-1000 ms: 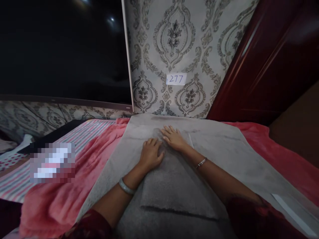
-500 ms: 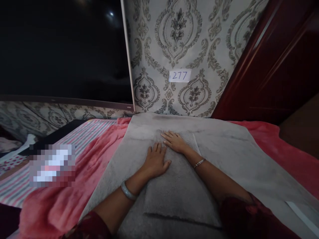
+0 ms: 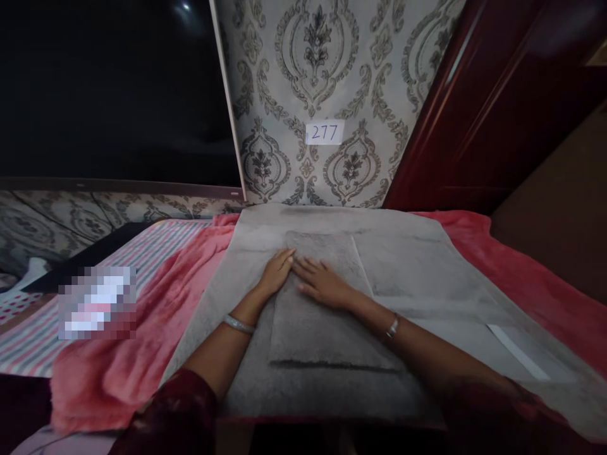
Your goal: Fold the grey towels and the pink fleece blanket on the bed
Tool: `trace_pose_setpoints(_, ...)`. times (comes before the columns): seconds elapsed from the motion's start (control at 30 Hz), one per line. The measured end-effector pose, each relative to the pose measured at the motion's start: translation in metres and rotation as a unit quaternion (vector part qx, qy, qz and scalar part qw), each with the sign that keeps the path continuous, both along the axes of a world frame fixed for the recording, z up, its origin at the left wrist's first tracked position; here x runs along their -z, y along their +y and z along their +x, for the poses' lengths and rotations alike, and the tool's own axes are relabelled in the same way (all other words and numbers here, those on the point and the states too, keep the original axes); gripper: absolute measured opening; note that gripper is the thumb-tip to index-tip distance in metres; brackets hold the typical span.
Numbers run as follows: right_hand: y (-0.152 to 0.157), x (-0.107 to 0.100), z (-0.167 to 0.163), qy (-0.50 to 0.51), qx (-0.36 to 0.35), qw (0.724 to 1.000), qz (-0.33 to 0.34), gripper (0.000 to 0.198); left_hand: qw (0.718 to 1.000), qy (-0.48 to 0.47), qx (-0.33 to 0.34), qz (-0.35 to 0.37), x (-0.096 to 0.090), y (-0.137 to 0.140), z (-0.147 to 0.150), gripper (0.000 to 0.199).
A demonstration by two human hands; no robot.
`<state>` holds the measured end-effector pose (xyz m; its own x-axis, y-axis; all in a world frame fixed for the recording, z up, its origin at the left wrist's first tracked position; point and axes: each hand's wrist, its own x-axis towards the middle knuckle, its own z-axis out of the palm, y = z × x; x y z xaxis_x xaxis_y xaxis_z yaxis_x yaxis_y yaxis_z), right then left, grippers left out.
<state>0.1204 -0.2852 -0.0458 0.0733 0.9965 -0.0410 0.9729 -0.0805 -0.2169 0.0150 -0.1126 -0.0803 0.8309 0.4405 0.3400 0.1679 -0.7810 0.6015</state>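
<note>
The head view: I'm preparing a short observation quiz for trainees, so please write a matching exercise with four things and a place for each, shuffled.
Things
1. White paper label marked 277
2. Rectangular grey plush cloth
3. Wide, flat black screen
4. Glossy dark-red panel

Places
A. At the upper right of the picture
B. On the grey-and-white patterned wallpaper
C. At the upper left of the picture
D. Beneath the person's right hand

Right pairs: 1-B, 2-D, 3-C, 4-A

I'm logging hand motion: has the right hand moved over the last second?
Yes: the right hand has drawn back toward the camera, farther from the fixed 277 label.
</note>
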Motion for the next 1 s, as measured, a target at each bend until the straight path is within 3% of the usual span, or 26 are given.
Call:
trace_pose_setpoints(0.17,-0.079,0.004,-0.053,0.071,-0.115,0.991,-0.012,0.069,1.000,-0.008,0.010,0.014,0.001,0.005,0.003,0.047)
trace_pose_setpoints(0.3,-0.111,-0.004,-0.058,0.144,-0.153,0.978,-0.012,0.064,0.997,-0.002,0.023,0.069,0.002,0.007,0.004,0.043)
trace_pose_setpoints(0.4,-0.117,-0.013,-0.039,0.168,-0.109,0.980,0.019,0.056,0.993,0.016,0.015,0.114,-0.005,0.006,0.002,0.043)
trace_pose_setpoints(0.5,-0.118,-0.016,-0.016,0.114,-0.026,0.991,0.061,0.058,0.986,0.045,0.040,0.156,-0.025,-0.001,0.008,0.047)
trace_pose_setpoints(0.7,-0.123,0.006,-0.009,0.082,-0.059,0.993,0.059,0.062,0.941,0.200,0.193,0.193,-0.064,-0.037,0.073,0.058)
trace_pose_setpoints(0.83,-0.126,0.015,-0.013,0.097,-0.056,0.991,0.072,0.061,0.918,0.249,0.200,0.235,-0.057,-0.051,0.118,0.060)
trace_pose_setpoints(1.0,-0.127,0.016,-0.012,0.117,-0.051,0.988,0.085,0.062,0.917,0.229,0.200,0.260,-0.036,-0.048,0.133,0.059)
